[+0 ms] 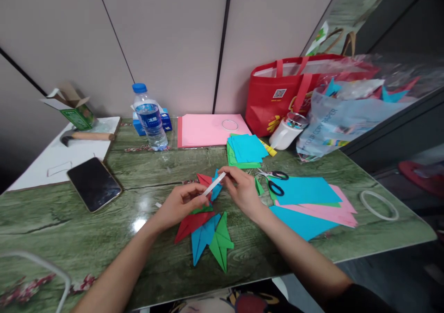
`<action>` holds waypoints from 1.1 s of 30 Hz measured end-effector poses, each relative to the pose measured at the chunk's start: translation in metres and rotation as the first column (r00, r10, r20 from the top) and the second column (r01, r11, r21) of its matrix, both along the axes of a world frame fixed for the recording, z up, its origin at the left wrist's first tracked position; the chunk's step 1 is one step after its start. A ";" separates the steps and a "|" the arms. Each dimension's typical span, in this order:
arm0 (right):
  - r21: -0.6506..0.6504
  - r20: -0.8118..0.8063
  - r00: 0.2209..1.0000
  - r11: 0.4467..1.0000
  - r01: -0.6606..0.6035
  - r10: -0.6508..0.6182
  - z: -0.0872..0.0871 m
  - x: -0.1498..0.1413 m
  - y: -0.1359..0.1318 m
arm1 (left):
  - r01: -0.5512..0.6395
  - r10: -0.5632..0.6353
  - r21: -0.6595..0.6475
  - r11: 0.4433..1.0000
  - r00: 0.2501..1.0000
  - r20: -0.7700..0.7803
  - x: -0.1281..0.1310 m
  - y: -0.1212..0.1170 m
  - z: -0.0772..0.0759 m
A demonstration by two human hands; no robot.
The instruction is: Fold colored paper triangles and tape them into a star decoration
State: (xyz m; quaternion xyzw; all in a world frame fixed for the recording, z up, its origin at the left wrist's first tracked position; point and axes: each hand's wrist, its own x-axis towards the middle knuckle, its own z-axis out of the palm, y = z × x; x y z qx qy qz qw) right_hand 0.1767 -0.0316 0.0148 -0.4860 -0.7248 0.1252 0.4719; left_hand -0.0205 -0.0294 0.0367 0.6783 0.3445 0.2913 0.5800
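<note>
A narrow white strip point(215, 183) is stretched on a slant between my two hands above the table. My left hand point(182, 205) pinches its lower end, and my right hand point(242, 189) grips the upper end between thumb and fingers. Beneath them lie folded paper pieces with pointed ends: a red one point(193, 225), a blue one point(202, 240) and a green one point(222, 246) fan out toward me. More red and blue folded paper shows behind my hands, partly covered by them. Whether the pieces are joined I cannot tell.
Scissors point(276, 189) lie beside coloured paper sheets point(301, 190) at right, near a white ring point(379, 205). Behind stand a water bottle point(151, 123), pink paper point(204, 130), a white mug point(287, 132) and a red bag point(267, 90). A phone point(93, 183) and hammer point(88, 136) are left.
</note>
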 end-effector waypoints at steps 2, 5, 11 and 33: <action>-0.001 -0.005 0.999 0.999 -0.039 0.039 0.001 -0.001 -0.001 | -0.082 0.082 0.011 0.997 0.996 -0.021 0.002 0.000 -0.004; -0.029 -0.005 0.999 0.999 -0.044 0.044 0.002 0.014 -0.003 | -0.265 0.265 -0.012 0.964 0.964 0.029 0.002 0.003 -0.013; -0.144 0.477 0.805 0.872 0.468 -0.353 -0.004 0.115 -0.006 | -0.369 0.405 -0.195 0.909 0.891 0.205 0.000 0.009 -0.014; -0.670 -0.281 0.928 0.742 -0.006 -0.246 0.017 0.165 -0.032 | -0.323 0.478 -0.372 0.870 0.736 0.480 0.001 0.008 -0.004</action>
